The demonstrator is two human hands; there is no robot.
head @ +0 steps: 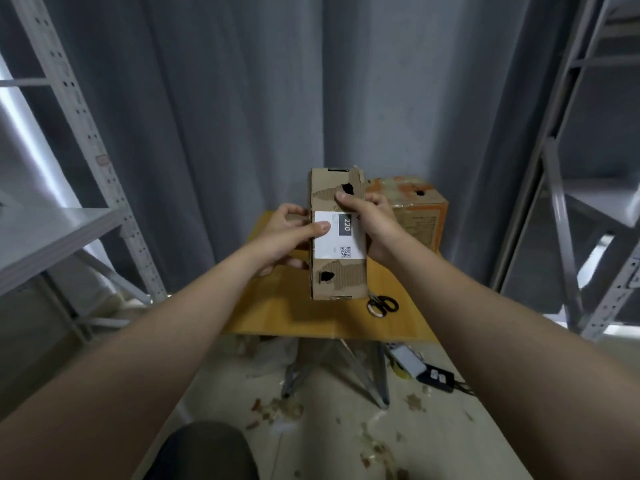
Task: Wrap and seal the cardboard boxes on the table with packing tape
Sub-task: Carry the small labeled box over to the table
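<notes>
Cardboard box (pixel 343 282) is over the middle of the desk (pixel 294 313), between your hands, with its long axis pointing away from you and its labelled face up. Your left hand (pixel 291 233) grips its left side, thumb on the label (pixel 334 249). Your right hand (pixel 374 223) clasps the right side, equally near. Scissors (pixel 382 304) lie at the desk's near right, and a second box (pixel 419 223) stands at its far right.

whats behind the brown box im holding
An orange box sits on the yellow table behind the held brown box, toward the right. Its left part is covered, and so is the table between them.
</notes>
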